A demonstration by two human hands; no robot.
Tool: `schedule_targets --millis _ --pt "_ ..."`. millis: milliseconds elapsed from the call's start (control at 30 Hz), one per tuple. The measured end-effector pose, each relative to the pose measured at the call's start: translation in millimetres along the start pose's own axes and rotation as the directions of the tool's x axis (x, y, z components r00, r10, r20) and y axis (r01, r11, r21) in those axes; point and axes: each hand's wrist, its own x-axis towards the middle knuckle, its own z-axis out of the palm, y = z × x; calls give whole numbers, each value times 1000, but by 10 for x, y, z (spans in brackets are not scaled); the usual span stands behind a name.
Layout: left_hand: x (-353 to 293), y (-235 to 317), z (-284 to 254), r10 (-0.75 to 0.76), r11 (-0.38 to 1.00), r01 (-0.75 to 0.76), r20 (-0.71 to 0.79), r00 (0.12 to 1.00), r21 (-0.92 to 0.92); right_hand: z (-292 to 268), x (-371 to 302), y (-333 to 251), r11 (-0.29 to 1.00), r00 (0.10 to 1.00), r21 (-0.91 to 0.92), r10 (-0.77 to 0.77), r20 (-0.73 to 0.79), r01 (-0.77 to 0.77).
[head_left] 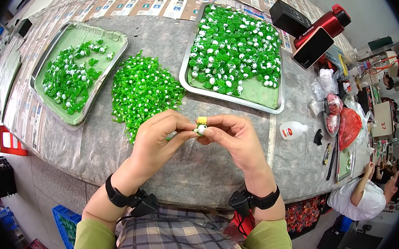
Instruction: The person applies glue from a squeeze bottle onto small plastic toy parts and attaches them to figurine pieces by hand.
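Observation:
My left hand (157, 132) and my right hand (241, 142) meet over the near middle of the table, fingertips pinched together. Between them is a small green-and-white plastic figure (202, 129), its white part dotted with black like eyes. Both hands grip it, though the fingers cover much of it. Yellow tape wraps the tip of my right index finger. Just beyond my left hand lies a loose heap of small green pieces (142, 86) with white bits among them.
A tray (114, 65) at left holds scattered green-and-white figures; a fuller tray (235, 98) stands far right of the heap. Right of my hands are a white bottle (292, 130), a phone (313, 46), a red flask (324, 24) and plastic bags (349, 128). Another person (361, 198) sits far right.

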Motion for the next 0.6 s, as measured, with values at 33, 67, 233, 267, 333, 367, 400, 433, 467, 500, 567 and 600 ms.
schedule_targets --millis 33,67,233,267,333,367,400,433,467,500,567,600 --pt "2 -9 -9 -14 1000 14 4 1000 4 5 13 9 1000 1000 -5 -8 -7 8" --pt "4 -18 -17 -29 1000 29 7 1000 8 12 27 16 1000 1000 -10 -17 -13 16" --pt "19 -44 -98 -199 955 194 1 980 -224 44 70 30 995 996 64 -82 22 80" --pt "30 -69 -168 -274 884 197 -129 953 -423 57 83 94 993 993 -24 -117 -34 116" --pt "68 -227 -344 -379 642 32 -281 882 -766 30 87 135 919 991 -385 -115 -64 82" --pt "83 -340 -476 -403 472 -111 -325 855 -875 30 93 151 920 991 -384 -116 -67 82" --pt "85 -386 -651 -479 272 -209 -321 817 -939 94 113 152 720 975 -663 -212 68 203" --pt "89 -442 -762 -553 55 -306 -284 783 -950 137 123 175 428 943 -850 -255 214 309" --pt "89 -463 -817 -574 33 -357 -310 758 -934 195 115 214 398 931 -856 -289 225 330" --pt "87 -465 -812 -576 33 -355 -308 757 -934 227 123 243 399 931 -856 -288 223 329" --pt "96 -431 -773 -532 153 -287 -324 782 -946 270 137 285 253 923 -904 -267 276 344" --pt "114 -352 -694 -518 187 -234 -298 802 -954 282 140 309 236 924 -913 -275 267 334"
